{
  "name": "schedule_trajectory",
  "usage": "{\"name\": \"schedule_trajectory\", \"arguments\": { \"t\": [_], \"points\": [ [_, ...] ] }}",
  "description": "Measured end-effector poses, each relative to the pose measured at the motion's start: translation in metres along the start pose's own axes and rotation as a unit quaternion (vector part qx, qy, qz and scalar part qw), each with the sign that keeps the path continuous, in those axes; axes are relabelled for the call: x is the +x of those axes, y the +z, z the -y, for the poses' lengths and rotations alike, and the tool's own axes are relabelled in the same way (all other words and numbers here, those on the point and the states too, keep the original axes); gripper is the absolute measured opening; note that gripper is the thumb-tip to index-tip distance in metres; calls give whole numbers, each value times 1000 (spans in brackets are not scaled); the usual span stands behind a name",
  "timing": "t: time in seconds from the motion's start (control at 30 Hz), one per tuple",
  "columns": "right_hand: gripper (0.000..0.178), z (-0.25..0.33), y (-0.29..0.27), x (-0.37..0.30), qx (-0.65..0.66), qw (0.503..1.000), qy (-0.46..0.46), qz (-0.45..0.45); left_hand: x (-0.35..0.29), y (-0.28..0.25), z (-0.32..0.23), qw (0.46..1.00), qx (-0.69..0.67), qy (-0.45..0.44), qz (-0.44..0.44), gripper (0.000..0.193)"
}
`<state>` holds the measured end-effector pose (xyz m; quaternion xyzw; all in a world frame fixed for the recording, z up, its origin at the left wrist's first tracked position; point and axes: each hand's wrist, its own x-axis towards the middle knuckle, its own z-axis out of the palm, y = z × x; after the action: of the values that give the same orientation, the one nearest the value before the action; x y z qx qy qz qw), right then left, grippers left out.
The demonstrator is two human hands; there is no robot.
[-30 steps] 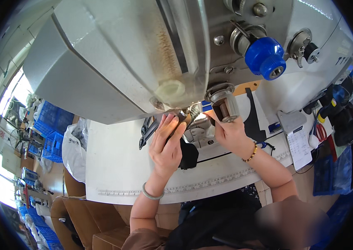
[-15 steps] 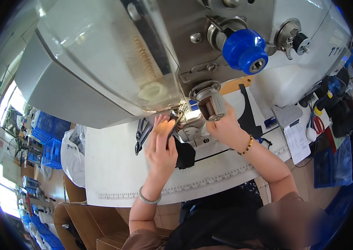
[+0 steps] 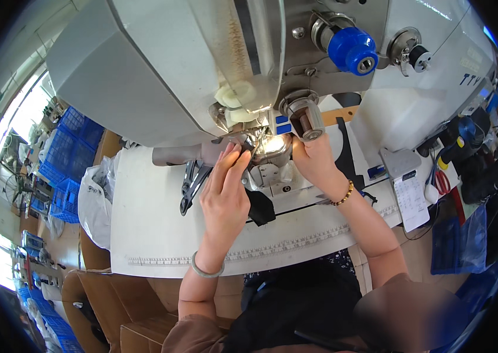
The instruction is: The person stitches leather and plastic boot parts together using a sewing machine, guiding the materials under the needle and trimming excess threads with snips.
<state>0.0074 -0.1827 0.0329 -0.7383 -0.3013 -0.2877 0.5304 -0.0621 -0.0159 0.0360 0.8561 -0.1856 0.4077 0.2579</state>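
Near the lit needle area of a grey sewing machine [image 3: 169,65], my left hand [image 3: 225,191] has its fingers together on a black piece [image 3: 260,207] of fabric or similar material. Its thumb is mostly hidden, and the piece hangs below the fingers. My right hand [image 3: 317,163] is curled beside the machine's metal bed [image 3: 275,152], just under a clear cup holding a brown spool [image 3: 307,125]. Its fingertips are hidden, so what they hold cannot be made out. Left of my left hand, a black clip-like part [image 3: 192,187] lies on the white table [image 3: 155,235].
A ruler strip [image 3: 284,242] runs along the table's near edge. On the right are a written paper [image 3: 412,200], red-handled scissors [image 3: 442,182] and a long black cut piece [image 3: 346,150]. A white plastic bag [image 3: 95,203] hangs at the left, with blue crates [image 3: 69,147] beyond.
The whole view has shifted, so the machine head sits higher and more of the needle area shows. My hands stay at the machine, with the left fingers slightly more stretched out.
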Motion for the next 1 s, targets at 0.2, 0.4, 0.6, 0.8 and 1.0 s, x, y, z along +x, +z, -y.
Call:
{"name": "schedule_trajectory", "arguments": {
  "t": [0.2,0.4,0.6,0.8,1.0],
  "points": [
    [24,-11,5,8,92,992,80,-21,-3,1,-22,996,88,-2,14,42],
    [15,-3,3,15,99,968,230,33,-3,8,-44,982,184,-36,7,43],
    [16,-3,13,-24,57,993,49,-87,-11,6,-46,977,208,-53,8,38],
    [31,61,13,-71,123,984,113,69,-1,-41,-29,984,-80,-87,135,27],
    [23,59,37,-60,121,964,217,93,16,-44,23,986,-93,35,132,34]
  ]
}}
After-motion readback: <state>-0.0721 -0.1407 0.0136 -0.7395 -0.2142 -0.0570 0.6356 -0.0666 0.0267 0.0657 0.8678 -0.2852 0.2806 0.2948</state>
